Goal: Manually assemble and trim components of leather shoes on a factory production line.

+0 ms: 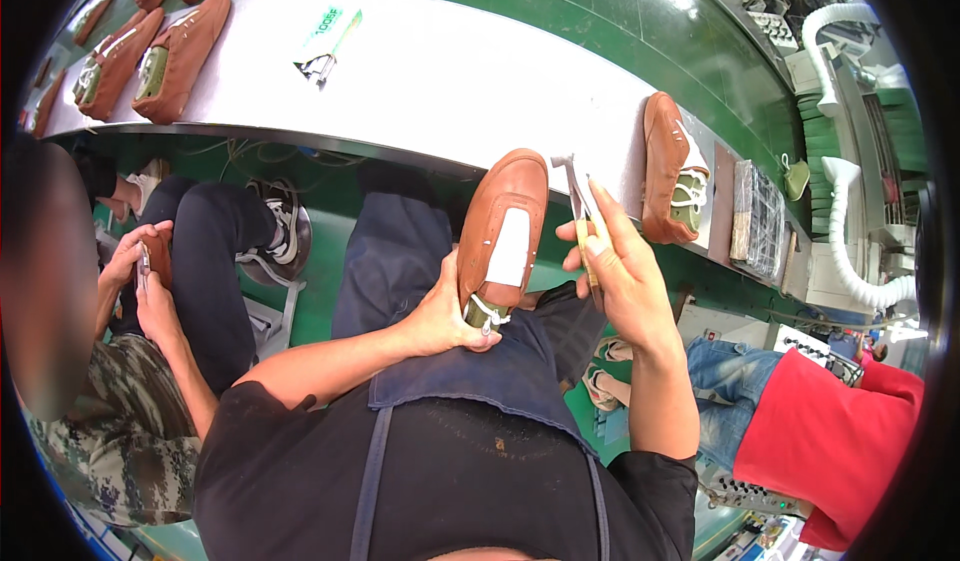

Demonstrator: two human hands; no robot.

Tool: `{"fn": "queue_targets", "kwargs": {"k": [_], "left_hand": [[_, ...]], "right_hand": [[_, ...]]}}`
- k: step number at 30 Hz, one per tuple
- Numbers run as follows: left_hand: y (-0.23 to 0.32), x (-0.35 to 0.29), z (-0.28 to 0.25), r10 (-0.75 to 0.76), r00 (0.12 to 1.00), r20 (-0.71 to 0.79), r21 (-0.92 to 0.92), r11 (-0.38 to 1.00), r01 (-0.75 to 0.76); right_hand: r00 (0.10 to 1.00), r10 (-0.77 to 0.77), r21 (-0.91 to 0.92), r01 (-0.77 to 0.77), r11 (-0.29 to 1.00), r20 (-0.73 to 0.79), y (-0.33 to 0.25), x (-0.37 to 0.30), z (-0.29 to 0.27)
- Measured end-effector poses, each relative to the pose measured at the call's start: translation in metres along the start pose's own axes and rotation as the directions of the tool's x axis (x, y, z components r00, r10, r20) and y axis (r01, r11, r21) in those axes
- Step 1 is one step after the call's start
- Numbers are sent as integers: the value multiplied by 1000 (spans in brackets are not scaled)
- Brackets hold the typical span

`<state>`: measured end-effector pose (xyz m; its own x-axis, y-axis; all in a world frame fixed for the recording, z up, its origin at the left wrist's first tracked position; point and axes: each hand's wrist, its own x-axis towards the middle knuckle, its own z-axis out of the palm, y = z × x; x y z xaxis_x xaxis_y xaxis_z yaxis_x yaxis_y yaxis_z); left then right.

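In front of my lap I hold up a brown shoe upper [508, 196], toe pointing away. A white strip shows in its open middle, and green material with a white lace fills the heel end. My left hand [448, 313] is closed round that heel end. To the right of the shoe, apart from it, my right hand [622, 266] grips a slim hammer-like tool [577, 189] with a metal head and yellowish handle. A thin pointed piece beside its head is too small to make out. Past my right hand, another brown shoe [660, 166] with white laces lies on the bench.
A long white bench [450, 71] curves across ahead, bearing several brown shoes [185, 56] at the left and a green-white card [328, 36]. Plastic-wrapped dark material [757, 216] lies right. A co-worker's hands [150, 271] hold a brown piece at left; a person in red [830, 431] is right.
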<state>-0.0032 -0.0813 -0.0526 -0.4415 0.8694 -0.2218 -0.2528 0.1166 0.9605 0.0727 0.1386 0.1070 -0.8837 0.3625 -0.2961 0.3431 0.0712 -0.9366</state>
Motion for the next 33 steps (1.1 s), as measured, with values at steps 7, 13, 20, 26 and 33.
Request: {"fn": "queue_targets", "kwargs": {"k": [7,13,20,26,33], "left_hand": [[-1,-2,0,23,1000,5,-50,999,-22],[3,-1,1,2,1000,12,-71,997,-1],[6,-5,1,-29,1000,-12,-81,996,28],[4,2,3,18,1000,-2,-6,1000,-18],[4,-6,0,-32,999,-38,-22,999,31]], "right_hand": [[999,-17,-367,29,930,35,-20,12,0],[992,-125,-482,110,869,-1,-23,22,1],[993,-101,-623,120,773,67,-60,14,2],[985,-165,-669,156,727,51,-7,21,1],[923,-381,-540,294,789,-54,-52,7,12]]}}
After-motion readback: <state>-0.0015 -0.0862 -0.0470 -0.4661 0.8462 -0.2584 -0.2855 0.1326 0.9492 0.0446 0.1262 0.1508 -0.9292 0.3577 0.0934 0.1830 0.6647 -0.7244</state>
